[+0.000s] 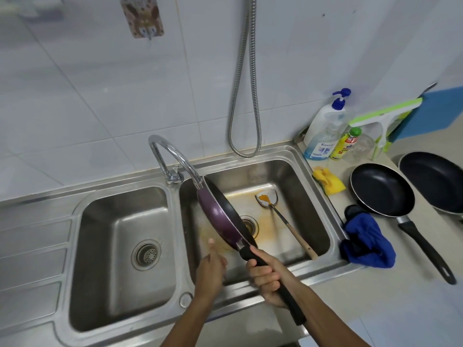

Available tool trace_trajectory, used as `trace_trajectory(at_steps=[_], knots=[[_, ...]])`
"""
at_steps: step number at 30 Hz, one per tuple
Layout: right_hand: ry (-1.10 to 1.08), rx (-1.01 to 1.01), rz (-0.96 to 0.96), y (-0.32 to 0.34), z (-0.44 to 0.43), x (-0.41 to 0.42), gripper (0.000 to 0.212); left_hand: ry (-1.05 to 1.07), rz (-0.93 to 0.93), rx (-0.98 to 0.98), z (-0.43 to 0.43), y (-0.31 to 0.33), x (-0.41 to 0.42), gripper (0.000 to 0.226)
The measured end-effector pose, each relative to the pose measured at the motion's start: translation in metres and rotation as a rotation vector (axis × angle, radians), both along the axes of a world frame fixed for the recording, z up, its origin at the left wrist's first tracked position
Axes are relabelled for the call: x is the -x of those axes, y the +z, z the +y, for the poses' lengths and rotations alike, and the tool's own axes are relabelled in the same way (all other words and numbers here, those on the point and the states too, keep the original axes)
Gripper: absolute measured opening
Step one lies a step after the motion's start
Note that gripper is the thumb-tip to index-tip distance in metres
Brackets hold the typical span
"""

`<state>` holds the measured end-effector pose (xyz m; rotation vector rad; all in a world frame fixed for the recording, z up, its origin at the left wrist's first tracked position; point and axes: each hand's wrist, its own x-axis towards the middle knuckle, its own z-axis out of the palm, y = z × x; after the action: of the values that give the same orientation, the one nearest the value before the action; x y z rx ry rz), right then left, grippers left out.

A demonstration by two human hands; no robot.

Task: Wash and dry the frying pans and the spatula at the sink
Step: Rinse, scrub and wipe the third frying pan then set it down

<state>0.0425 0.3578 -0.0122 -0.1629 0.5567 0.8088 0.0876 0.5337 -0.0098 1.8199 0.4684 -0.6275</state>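
Note:
My right hand (265, 276) grips the black handle of a purple frying pan (215, 216), which is tilted on edge over the right sink basin (310, 186), its rim just under the faucet spout (175, 156). My left hand (210, 264) is beside the pan's underside, fingers extended, holding nothing. A metal spatula (268, 200) with orange residue and a wooden handle lies in the right basin. Two black frying pans (380, 190) (433, 179) sit on the counter to the right.
The left basin (120, 246) holds nothing. A yellow sponge (328, 181) and a blue cloth (365, 241) lie on the counter by the sink. Soap bottles (323, 131) and a green squeegee (380, 116) stand at the back right. A shower hose (245, 96) hangs on the wall.

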Motion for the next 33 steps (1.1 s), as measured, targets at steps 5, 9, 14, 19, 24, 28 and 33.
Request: trace_trajectory(at_steps=[5,9,14,19,24,28,33], knots=[[0.18,0.747,-0.066,0.02,0.02,-0.007,0.042,0.098,0.436,0.284,-0.031,0.01,0.013,0.087],[0.254,1.066,-0.081,0.024,0.035,-0.004,0.063,0.124,0.568,0.362,-0.046,0.01,0.01,0.073],[0.222,1.265,-0.056,0.018,0.044,0.003,0.069,0.177,0.645,0.34,-0.062,0.003,0.007,0.059],[0.26,1.388,-0.177,0.018,0.016,0.014,0.069,0.286,0.424,0.285,-0.09,0.0,0.016,0.051],[0.506,2.167,-0.642,0.022,-0.061,0.019,0.051,0.305,0.308,0.316,-0.115,0.0,0.022,0.029],[0.472,2.69,-0.597,0.005,-0.18,0.035,0.033,0.283,0.254,0.333,-0.122,0.001,0.027,0.03],[1.004,2.509,-0.459,-0.044,-0.272,0.053,0.086,0.245,0.251,0.296,-0.128,0.005,0.041,0.034]])
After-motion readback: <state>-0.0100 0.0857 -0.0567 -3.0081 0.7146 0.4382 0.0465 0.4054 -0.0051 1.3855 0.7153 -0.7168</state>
